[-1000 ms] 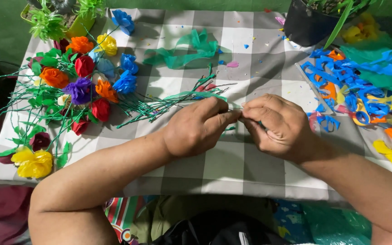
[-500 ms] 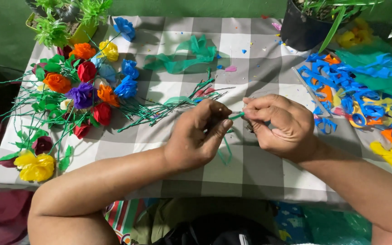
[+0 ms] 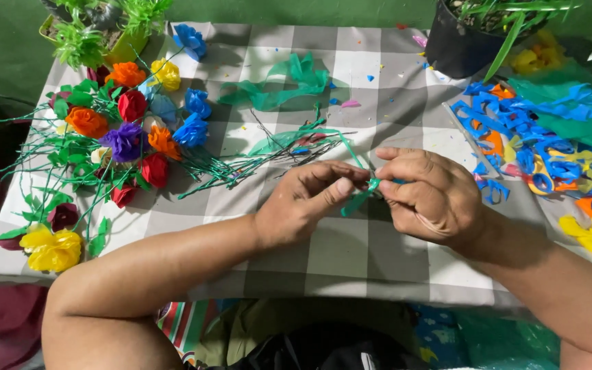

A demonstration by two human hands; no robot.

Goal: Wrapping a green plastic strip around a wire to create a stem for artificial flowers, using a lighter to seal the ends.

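Head view: the left hand (image 3: 303, 205) and the right hand (image 3: 429, 199) meet at the middle of the checked desk (image 3: 337, 253), fingers of both closed in a pinch on a narrow green strip (image 3: 359, 199) that runs between them and trails off toward 11 o'clock. I cannot tell whether a wire stem sits inside the strip; the fingers hide it.

At 9 to 10 o'clock lies the pile of finished paper flowers (image 3: 125, 133) on green stems, with loose stems (image 3: 262, 161) reaching almost to the left hand. At 3 o'clock is a heap of blue and yellow cut paper (image 3: 536, 147); at 1 o'clock, a black pot (image 3: 457, 48).

The strip looks thin and soft, so a hard pull between the two pinches could likely tear it. A loosened pinch could let any wrap slacken. The left forearm could also sweep nearby stems and tangle them.
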